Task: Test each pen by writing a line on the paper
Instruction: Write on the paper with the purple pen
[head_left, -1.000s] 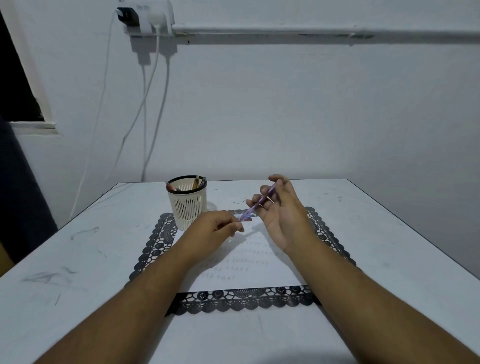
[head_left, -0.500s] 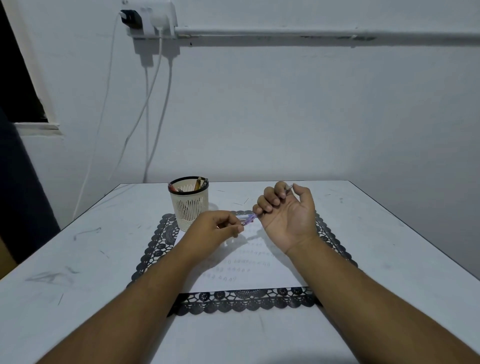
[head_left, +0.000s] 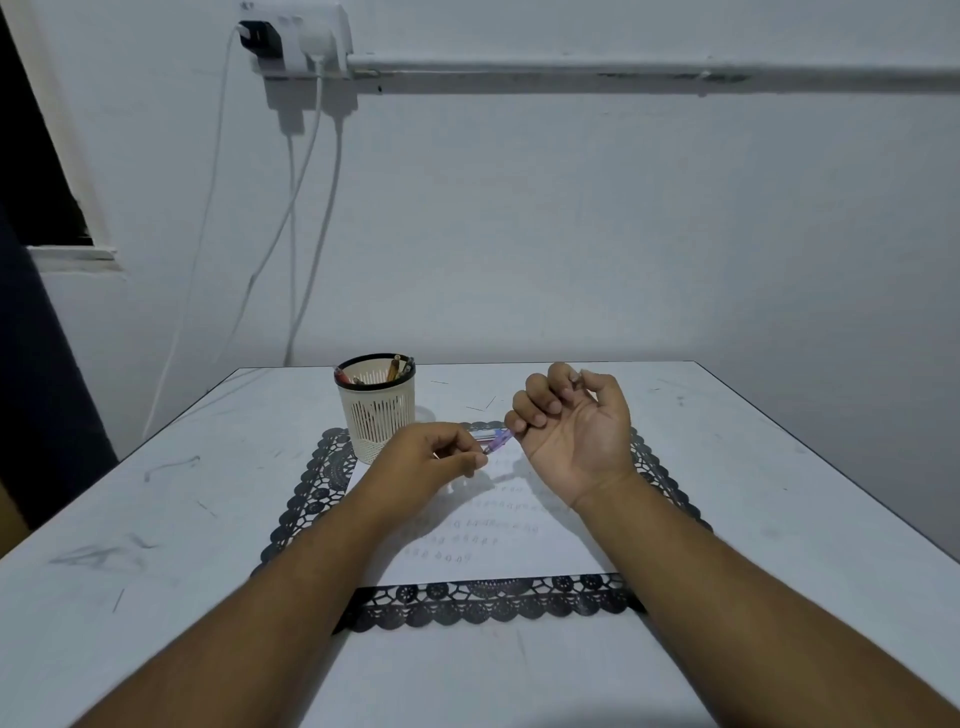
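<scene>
A purple pen (head_left: 497, 440) hangs above the white paper (head_left: 540, 545), held at both ends. My right hand (head_left: 571, 431), palm up, curls its fingers round the pen's far part, so most of the barrel is hidden. My left hand (head_left: 431, 457) pinches the pen's near end between thumb and fingers. The paper carries a few rows of small handwritten marks and lies on a black lace placemat (head_left: 483, 605). A cream slotted pen cup (head_left: 376, 405) with a black rim stands at the mat's far left corner and holds several more pens.
The white table (head_left: 156, 519) is scuffed with dark marks; its right edge (head_left: 831, 483) runs diagonally. White cables (head_left: 311, 208) hang from a wall socket behind the cup. A dark curtain (head_left: 31, 364) is at the far left.
My right hand's fingers closed round the pen, which had lain along nearly straight fingers a second ago. My left hand kept its pinch on the near end. The view drifted slightly.
</scene>
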